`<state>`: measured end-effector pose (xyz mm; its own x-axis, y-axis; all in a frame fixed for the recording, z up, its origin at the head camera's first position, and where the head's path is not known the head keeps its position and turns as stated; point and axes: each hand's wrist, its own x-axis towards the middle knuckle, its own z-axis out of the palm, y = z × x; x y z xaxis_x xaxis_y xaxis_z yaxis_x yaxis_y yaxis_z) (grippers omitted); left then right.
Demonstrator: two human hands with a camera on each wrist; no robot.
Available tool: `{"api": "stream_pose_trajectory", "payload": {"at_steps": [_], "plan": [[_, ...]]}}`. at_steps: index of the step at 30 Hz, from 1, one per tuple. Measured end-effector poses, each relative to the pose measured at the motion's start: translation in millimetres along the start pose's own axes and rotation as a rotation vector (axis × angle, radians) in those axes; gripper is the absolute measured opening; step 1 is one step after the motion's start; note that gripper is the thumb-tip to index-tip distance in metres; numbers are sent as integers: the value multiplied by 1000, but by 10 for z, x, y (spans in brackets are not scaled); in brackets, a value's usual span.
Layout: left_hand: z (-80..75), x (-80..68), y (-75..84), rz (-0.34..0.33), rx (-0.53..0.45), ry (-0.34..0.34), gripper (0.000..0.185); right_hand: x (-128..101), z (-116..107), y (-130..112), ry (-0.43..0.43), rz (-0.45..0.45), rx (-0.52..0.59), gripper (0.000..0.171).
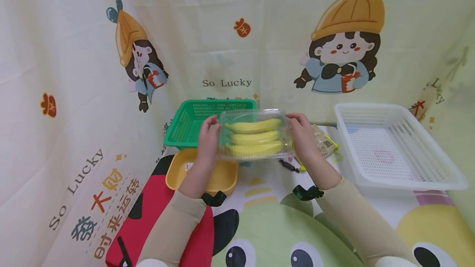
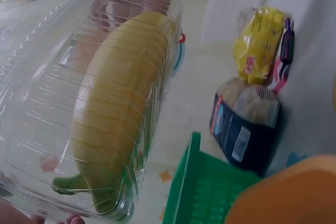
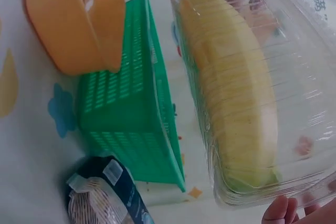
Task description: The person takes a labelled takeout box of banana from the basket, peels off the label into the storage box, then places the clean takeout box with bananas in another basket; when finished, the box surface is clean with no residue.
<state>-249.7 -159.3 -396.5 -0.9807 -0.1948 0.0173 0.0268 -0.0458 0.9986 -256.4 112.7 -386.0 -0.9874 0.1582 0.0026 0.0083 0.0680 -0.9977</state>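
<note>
Head view showed your left hand with fingers curled around the left end of the clear clamshell box of bananas, lifted above the yellow bowl and in front of the green basket. Your right hand gripped the box's right end likewise, with the white basket well apart to the right.

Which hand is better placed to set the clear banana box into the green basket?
Left hand, probably: it grips the clear box on the side nearest the green basket; the right hand holds the far end.
</note>
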Motion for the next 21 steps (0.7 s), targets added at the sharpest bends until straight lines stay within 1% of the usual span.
{"api": "stream_pose_trajectory", "payload": {"at_steps": [3,7,11,15,18,21], "plan": [[-49,95,30,2,-9,13,40,43,74,-33,-9,11,28,36],[-131,210,63,-12,15,33,41,118,182,-69,0,28,58,37],[-221,309,79,-11,13,28,45,204,299,-83,13,37,47,40],[-300,385,90,-6,50,-4,48,278,431,-91,3,36,70,42],[-348,445,118,-10,133,-41,48,334,523,-89,-12,31,78,44],[-418,536,146,-28,212,-109,52,378,616,-86,-30,25,69,47]]}}
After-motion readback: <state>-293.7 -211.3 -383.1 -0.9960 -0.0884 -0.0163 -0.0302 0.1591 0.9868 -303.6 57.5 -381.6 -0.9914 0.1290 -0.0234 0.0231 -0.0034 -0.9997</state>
